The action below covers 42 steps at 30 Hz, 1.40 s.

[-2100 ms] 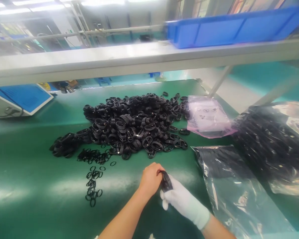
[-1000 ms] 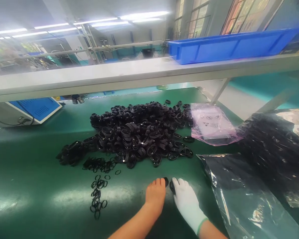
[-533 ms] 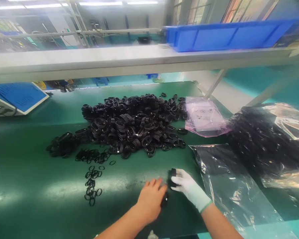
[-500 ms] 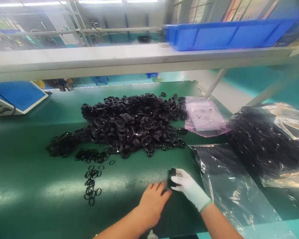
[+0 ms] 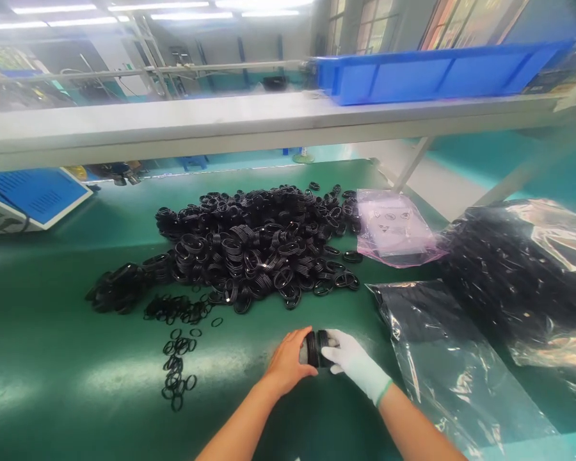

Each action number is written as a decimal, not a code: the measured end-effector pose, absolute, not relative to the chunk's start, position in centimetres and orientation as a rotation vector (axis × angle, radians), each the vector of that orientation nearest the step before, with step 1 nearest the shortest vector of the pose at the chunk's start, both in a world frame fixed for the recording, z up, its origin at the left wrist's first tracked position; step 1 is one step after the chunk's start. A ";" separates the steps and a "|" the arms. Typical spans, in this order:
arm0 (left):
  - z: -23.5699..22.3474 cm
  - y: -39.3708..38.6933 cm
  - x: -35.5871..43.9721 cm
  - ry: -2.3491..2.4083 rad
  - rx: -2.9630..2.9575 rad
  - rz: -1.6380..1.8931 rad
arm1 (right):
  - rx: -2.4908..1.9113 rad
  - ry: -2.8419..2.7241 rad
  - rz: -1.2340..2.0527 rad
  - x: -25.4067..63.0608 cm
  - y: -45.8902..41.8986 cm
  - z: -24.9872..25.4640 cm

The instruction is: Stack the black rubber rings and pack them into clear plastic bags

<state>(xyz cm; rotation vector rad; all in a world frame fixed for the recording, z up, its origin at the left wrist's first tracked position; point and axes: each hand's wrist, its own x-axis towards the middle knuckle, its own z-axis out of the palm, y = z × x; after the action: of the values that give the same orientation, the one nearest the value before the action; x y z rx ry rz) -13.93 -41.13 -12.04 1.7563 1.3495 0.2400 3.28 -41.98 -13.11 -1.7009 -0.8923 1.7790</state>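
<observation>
My bare left hand [image 5: 288,360] curls its thumb and fingers around a black coiled cable [image 5: 312,349] near the front of the green table. Right beside it, my right hand [image 5: 348,355], in a white glove, grips another coil of black cable [image 5: 323,346]. The two coils stand on edge, side by side, with a narrow gap between them. Beyond my hands lies a big heap of coiled black cables [image 5: 249,250]. Small black rings [image 5: 175,365] are scattered to the left, with a denser pile of rings [image 5: 173,308] behind them.
A clear plastic bag [image 5: 461,358] lies to my right, with a large bag of black items [image 5: 518,275] beyond. A pinkish printed bag [image 5: 393,224] touches the heap's right side. Overhead runs a white shelf [image 5: 173,121] bearing a blue bin [image 5: 427,77]. A blue-and-white box [image 5: 38,195] stands far left.
My left hand has risen from the tabletop and closed around a cable coil. My right hand has shifted slightly left with its coil, bringing both coils together. The view has tilted slightly up.
</observation>
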 end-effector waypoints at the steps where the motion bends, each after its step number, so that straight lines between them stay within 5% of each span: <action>1: -12.3 -41.1 -13.8 1.336 1.765 0.246 | -1.710 -0.896 1.772 3.3 -41.9 -13.1; 9: -13.3 -41.3 -13.2 1.382 1.759 0.248 | -1.652 -1.133 1.800 3.0 -41.6 -12.3; 16: -12.4 -40.0 -14.5 1.310 1.821 0.279 | -2.001 -1.335 1.429 1.6 -42.2 -13.9; 22: -8.1 -30.8 -14.6 2.097 2.092 0.293 | -2.020 -1.403 1.412 1.3 -42.5 -13.3; 26: -7.4 -28.3 -14.5 2.113 2.147 0.163 | -2.020 -1.404 1.416 1.3 -42.5 -13.0; 36: -15.3 -43.8 -21.5 1.669 2.295 0.313 | -1.990 -1.409 1.446 1.8 -42.5 -14.0; 42: -12.1 -46.1 -22.0 1.861 1.956 0.159 | -1.990 -1.424 1.467 2.1 -42.7 -14.7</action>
<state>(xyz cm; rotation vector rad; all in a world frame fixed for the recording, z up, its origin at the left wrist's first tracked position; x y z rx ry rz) -22.01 -46.10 -12.08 1.9560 1.8611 0.1588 2.12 -42.74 -14.69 -1.9903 -1.4236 1.4669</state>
